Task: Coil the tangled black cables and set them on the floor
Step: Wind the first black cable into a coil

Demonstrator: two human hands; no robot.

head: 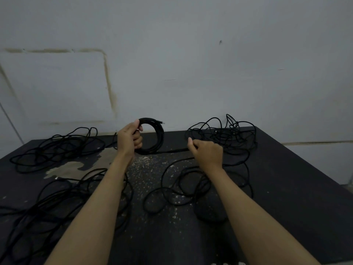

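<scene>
Head view, forward-down, close over table

No legible text, label, brand, number or sign anywhere in the head view (checked the wall, the dark tabletop and the black cables); the pale marks on the wall are stains and outlines, the light specks on the tabletop are chipped paint, not characters
</scene>
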